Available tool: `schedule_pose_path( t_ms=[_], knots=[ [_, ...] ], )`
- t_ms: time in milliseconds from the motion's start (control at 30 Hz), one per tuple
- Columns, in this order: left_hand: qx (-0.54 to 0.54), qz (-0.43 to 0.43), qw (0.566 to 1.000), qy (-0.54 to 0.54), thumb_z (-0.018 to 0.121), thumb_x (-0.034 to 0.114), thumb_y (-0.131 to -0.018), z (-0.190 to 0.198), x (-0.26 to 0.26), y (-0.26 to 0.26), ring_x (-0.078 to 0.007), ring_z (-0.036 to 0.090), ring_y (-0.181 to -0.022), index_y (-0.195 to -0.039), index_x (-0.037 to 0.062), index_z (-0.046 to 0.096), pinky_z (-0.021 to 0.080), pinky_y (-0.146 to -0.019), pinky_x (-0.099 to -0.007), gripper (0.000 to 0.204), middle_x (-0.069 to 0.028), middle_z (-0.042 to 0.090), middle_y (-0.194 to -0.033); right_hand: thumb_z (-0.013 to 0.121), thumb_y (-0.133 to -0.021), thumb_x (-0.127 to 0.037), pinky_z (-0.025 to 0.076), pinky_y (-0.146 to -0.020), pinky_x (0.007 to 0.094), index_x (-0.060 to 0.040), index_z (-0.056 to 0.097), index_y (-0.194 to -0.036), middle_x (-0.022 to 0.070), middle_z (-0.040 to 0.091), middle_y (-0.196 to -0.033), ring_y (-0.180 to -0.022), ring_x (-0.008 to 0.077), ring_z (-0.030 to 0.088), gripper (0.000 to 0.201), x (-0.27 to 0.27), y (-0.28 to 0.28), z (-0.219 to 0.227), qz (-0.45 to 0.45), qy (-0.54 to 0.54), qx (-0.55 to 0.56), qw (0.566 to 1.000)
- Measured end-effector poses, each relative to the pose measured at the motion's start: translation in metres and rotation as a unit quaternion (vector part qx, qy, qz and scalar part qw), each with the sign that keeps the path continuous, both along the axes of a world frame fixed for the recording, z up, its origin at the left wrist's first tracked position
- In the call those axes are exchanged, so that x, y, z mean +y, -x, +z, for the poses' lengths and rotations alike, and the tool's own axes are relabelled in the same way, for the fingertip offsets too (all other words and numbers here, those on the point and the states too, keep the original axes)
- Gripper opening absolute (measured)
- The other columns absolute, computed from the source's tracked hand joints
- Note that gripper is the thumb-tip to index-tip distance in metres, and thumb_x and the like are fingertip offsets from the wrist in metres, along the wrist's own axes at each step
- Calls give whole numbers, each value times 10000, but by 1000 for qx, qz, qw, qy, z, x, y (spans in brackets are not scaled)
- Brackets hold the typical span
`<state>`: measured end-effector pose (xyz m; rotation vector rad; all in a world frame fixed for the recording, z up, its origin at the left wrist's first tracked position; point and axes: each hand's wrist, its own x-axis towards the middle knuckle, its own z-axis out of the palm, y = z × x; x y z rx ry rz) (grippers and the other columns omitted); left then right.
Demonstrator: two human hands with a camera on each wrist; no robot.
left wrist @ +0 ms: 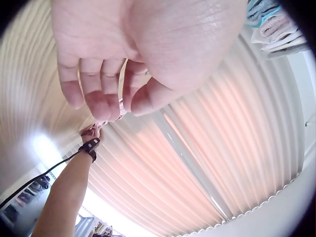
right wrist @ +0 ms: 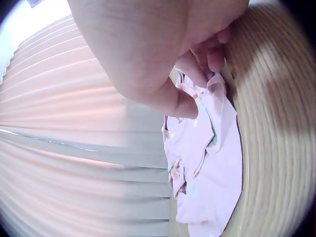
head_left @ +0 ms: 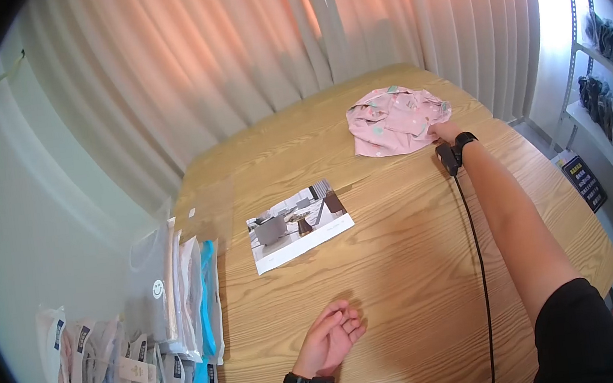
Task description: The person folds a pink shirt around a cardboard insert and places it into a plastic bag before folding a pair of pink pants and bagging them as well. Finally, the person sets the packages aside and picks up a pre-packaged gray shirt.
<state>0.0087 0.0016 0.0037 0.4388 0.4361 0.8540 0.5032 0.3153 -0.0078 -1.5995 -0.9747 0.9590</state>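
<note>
A crumpled pink printed cloth lies toward the far right of the wooden table. My right hand is at its near right edge, arm stretched out. In the right wrist view, the curled fingers grip a raised fold of the pink cloth, and the thumb lies over the fabric; part of the grip is hidden behind the hand. My left hand hovers near the front of the table, palm turned up and inward, fingers loosely bent. Nothing is in the left hand, as its wrist view shows.
A printed photo sheet lies mid-table. Packaged garments in clear bags stand along the left side. A black cable runs from the right wrist down the table. Curtains hang behind; a shelf rack stands at right.
</note>
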Motion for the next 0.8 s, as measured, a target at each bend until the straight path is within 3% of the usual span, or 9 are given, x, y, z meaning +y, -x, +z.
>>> schedule_pose_path(
  t_ms=[200, 300, 367, 467, 600, 700, 733, 767, 800],
  knots=[
    [5, -1, 1000, -5, 520, 146, -978, -3, 0, 1, -220, 619, -1013, -1176, 89, 585, 480, -948, -397, 216, -83, 662, -1047, 694, -784, -237, 390, -471, 300, -55, 605, -804, 36, 544, -697, -522, 136, 474, 203, -15, -7, 2, 27, -14, 42, 999],
    [9, 4, 1000, -11, 521, 149, -979, -4, 0, 1, -214, 621, -1002, -1174, 91, 585, 481, -945, -396, 213, -81, 662, -1042, 685, -821, -241, 361, -463, 273, -40, 636, -979, 7, 533, -725, -525, 121, 438, 260, -42, 4, 14, -42, -39, 75, 996],
    [15, 1, 1000, -14, 522, 150, -979, -3, 1, 1, -208, 622, -995, -1170, 92, 586, 483, -945, -396, 210, -80, 662, -1040, 659, -860, -231, 367, -481, 268, -44, 604, -1212, 6, 554, -813, -560, 103, 443, 402, -40, -9, 5, 35, -87, 99, 991],
    [1, -3, 1000, -14, 522, 142, -979, -3, 1, 2, -204, 619, -995, -1170, 93, 586, 480, -951, -396, 207, -79, 658, -1044, 627, -881, -214, 382, -529, 237, -67, 548, -1343, -15, 564, -883, -636, 63, 465, 492, -53, -9, 4, 61, -76, 78, 992],
    [5, 3, 1000, -9, 517, 115, -971, -3, -1, 0, -203, 615, -990, -1166, 92, 584, 479, -951, -396, 208, -75, 656, -1036, 618, -891, -231, 379, -564, 195, -106, 549, -1352, -32, 566, -927, -700, 27, 475, 483, -50, 12, 2, 76, -87, 50, 992],
    [15, -15, 999, -25, 506, 79, -959, 0, -1, -3, -204, 614, -981, -1159, 90, 583, 479, -949, -391, 215, -72, 655, -1029, 618, -888, -239, 422, -668, 190, -157, 553, -1364, -31, 561, -1002, -808, 38, 500, 487, -51, 31, 11, 137, -57, 112, 983],
    [17, -10, 1000, -17, 503, 66, -952, 0, -1, -2, -203, 611, -980, -1155, 88, 582, 481, -943, -389, 219, -72, 653, -1028, 635, -864, -255, 481, -756, 257, -134, 563, -1353, 19, 599, -1100, -908, 123, 575, 509, -43, 35, 7, 108, -36, 40, 993],
    [21, -5, 1000, -7, 500, 53, -945, 0, -1, -1, -202, 609, -979, -1150, 86, 582, 484, -937, -386, 223, -72, 651, -1028, 646, -845, -266, 495, -797, 290, -122, 564, -1350, 66, 608, -1158, -976, 188, 597, 532, -18, 26, -15, 56, -61, -159, 984],
    [23, -7, 1000, -2, 500, 53, -945, 0, -2, -2, -202, 609, -979, -1150, 86, 582, 484, -937, -386, 223, -72, 651, -1028, 656, -825, -276, 508, -838, 323, -111, 565, -1347, 113, 616, -1215, -1045, 253, 618, 555, 6, 17, -35, 3, -83, -351, 933]
  ],
)
